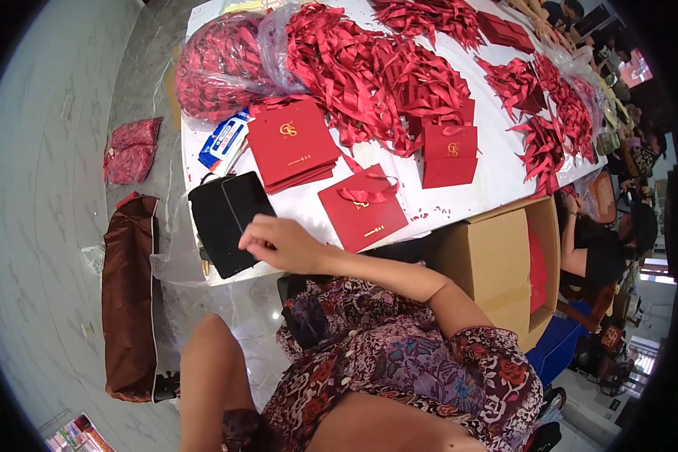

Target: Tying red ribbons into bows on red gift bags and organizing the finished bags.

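Note:
My right hand (280, 243) reaches over the near left of the table, its fingers curled in and nothing visible in them. It is at the right edge of a flat black case (230, 222), perhaps touching it; I cannot tell. Just right of the hand lies a red paper gift bag (361, 209) with a ribbon handle and gold print. Behind the case is a stack of larger red gift bags (294, 147). My left arm shows bent at the lower left, with its hand out of view.
A heap of red ribbon (354, 75) and a plastic sack of ribbon (222, 68) cover the white table's far side. A blue-white packet (224, 143) lies beside the stack. An open cardboard box (497, 264) stands right of me. Other people sit at far right.

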`<move>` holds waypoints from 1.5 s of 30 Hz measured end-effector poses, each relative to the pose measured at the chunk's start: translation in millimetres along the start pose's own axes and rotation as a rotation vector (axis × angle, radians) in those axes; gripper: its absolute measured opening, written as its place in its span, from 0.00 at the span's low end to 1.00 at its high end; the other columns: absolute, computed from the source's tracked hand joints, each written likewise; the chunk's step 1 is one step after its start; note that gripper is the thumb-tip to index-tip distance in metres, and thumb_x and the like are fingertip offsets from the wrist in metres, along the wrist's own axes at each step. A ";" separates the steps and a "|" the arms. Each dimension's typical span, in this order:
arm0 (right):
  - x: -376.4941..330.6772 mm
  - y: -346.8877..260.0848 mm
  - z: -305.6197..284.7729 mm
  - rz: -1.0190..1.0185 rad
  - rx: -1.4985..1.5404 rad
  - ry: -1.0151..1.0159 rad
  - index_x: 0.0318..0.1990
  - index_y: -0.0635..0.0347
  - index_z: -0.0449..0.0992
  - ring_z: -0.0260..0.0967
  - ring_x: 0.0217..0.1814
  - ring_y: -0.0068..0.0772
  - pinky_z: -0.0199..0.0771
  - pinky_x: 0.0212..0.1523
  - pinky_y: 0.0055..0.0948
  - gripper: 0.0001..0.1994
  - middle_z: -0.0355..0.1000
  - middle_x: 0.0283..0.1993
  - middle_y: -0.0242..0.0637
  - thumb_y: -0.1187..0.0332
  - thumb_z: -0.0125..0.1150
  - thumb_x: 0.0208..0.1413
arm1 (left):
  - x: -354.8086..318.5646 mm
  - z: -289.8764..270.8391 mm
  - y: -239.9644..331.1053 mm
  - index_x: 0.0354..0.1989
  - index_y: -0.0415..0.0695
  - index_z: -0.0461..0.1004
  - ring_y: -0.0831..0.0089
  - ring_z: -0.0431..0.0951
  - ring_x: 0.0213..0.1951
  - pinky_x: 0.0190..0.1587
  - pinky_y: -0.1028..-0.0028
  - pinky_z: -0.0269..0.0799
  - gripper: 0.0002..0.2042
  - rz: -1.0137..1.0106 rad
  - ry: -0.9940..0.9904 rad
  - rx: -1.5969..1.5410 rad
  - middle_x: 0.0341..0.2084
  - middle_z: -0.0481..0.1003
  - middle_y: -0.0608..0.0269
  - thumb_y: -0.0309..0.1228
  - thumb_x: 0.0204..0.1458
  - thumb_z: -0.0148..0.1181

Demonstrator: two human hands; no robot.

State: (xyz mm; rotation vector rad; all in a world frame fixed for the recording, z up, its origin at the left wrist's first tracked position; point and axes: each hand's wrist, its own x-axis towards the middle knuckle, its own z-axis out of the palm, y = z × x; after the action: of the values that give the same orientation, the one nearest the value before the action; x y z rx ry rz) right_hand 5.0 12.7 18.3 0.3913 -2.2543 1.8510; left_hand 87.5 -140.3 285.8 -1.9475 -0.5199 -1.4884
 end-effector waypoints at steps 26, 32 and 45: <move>215.2 94.9 -59.6 -0.097 -1.097 -0.313 0.46 0.57 0.76 0.73 0.48 0.49 0.74 0.49 0.45 0.25 0.71 0.47 0.44 0.69 0.74 0.36 | -330.0 -139.0 -78.9 0.38 0.37 0.76 0.85 0.73 0.28 0.31 0.84 0.68 0.07 -1.605 0.392 0.820 0.28 0.77 0.68 0.26 0.54 0.63; 220.6 85.4 -65.9 -0.028 -1.135 -0.420 0.46 0.60 0.73 0.73 0.49 0.52 0.77 0.47 0.44 0.29 0.68 0.48 0.48 0.64 0.76 0.31 | -340.6 -144.5 -113.3 0.37 0.37 0.76 0.86 0.72 0.27 0.31 0.82 0.69 0.06 -1.593 0.313 0.821 0.24 0.74 0.70 0.24 0.53 0.63; 208.0 75.5 -71.0 0.073 -0.897 -0.400 0.52 0.60 0.72 0.66 0.59 0.54 0.70 0.57 0.48 0.26 0.66 0.54 0.52 0.62 0.67 0.43 | -356.7 -156.0 -156.1 0.38 0.43 0.75 0.79 0.76 0.26 0.32 0.79 0.71 0.05 -1.963 0.738 0.342 0.28 0.77 0.66 0.28 0.55 0.62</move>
State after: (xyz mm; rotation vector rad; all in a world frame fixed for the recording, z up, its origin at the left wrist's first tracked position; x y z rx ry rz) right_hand -217.2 79.9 28.1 0.5344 -3.0777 0.6426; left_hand -225.6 -111.5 8.2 0.0519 -2.3367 -2.4993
